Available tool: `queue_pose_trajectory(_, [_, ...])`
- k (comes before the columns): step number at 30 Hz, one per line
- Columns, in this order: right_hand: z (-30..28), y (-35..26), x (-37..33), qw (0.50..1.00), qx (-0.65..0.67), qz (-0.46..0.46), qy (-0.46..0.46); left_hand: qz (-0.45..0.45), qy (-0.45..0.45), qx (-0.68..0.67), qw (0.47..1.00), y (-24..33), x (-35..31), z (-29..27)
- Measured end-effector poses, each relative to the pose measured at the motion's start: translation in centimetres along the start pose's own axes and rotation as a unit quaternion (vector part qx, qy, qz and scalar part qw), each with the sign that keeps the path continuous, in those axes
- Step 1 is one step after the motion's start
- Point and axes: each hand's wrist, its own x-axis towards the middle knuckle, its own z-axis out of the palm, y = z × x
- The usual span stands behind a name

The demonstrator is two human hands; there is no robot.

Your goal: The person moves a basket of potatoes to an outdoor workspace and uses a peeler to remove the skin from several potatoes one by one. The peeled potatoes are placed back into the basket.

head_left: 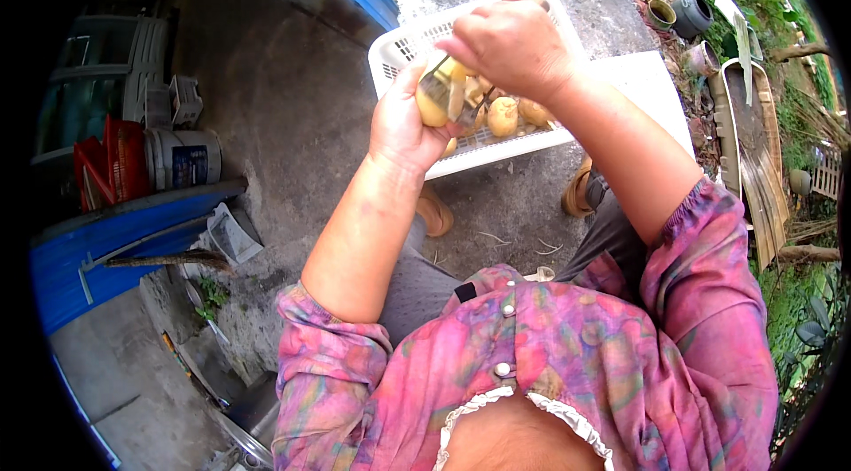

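Observation:
My left hand [399, 125] is wrapped round a potato [432, 110] whose pale yellow flesh shows. Above it, my right hand [514, 41] is closed on a peeler [435, 86], its blade part lying across the potato; the handle is mostly hidden in my fingers. A strip of peel seems to hang by the blade, though blur hides its exact shape. Both hands are over a white plastic basket [496, 158] with slotted walls. Inside it, beside my right wrist, lie several brownish-yellow potatoes [503, 117].
A white flat surface [651, 99] extends right of the basket. Pots [691, 15] and a long weathered trough [740, 143] stand by plants at the right. Left are a red object [120, 161], a white bucket [191, 159] and a blue panel [133, 241]. My shoes rest on concrete.

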Motion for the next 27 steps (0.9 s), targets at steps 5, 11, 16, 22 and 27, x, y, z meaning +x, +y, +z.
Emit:
queue_pose_trajectory(5, [0.2,4.8,-0.1,0.946,0.005,0.260,-0.194,-0.016,-0.041,0.060,0.997,0.8,-0.2,-0.9])
queue_pose_trajectory(11, [-0.7,6.0,0.3,0.905,0.030,0.327,-0.272,0.097,0.042,0.367,0.924,3.5,3.6,-5.2])
queue_pose_trajectory(16, [-0.5,5.8,0.3,0.897,0.050,0.344,-0.274,0.073,0.152,0.706,0.688,2.5,5.4,-7.9])
queue_pose_trajectory(22, [-0.6,5.9,0.1,0.895,0.069,0.334,-0.286,0.112,0.148,0.901,0.392,-0.6,5.7,-8.3])
queue_pose_trajectory(27, [-1.3,6.1,0.1,0.887,0.076,0.347,-0.294,0.125,0.140,0.938,0.292,-3.0,6.2,-8.2])
